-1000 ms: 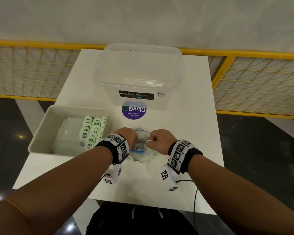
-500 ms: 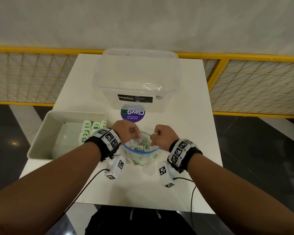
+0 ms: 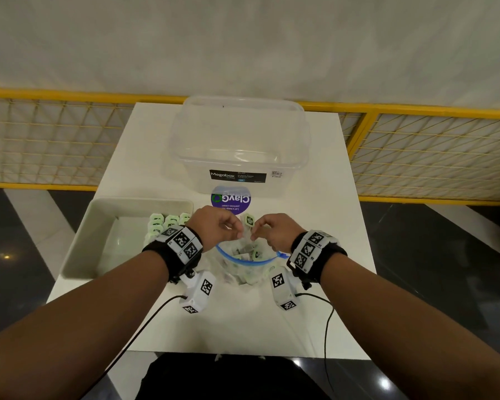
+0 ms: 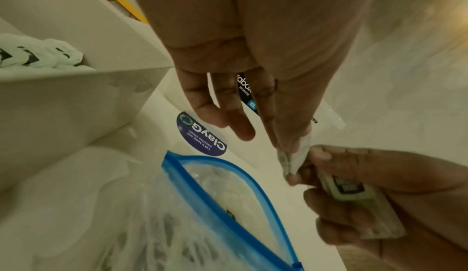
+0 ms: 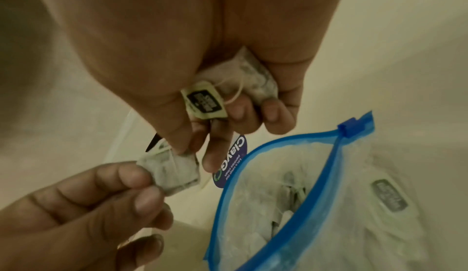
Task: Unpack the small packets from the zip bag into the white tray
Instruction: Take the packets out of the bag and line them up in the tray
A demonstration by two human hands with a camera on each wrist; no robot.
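A small packet (image 5: 172, 172), pinched between the left hand (image 3: 214, 226) and right hand (image 3: 274, 230), hangs at mid-frame above the open zip bag (image 3: 243, 261). The right hand also curls round a second packet (image 5: 250, 75). Step: a handover, apparently. Next: carry it lower left into the white tray (image 3: 98, 226), beside the rows there.

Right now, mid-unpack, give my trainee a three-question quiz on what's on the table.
1. True or false: the zip bag is sealed shut.
2. Which side of the zip bag does the white tray sit on: A left, B right, C behind?
3. Fill in: both the left hand and the right hand pinch a small ____ above the bag.

Key: 1 false, its blue mouth gapes open; 2 A; 3 packet.
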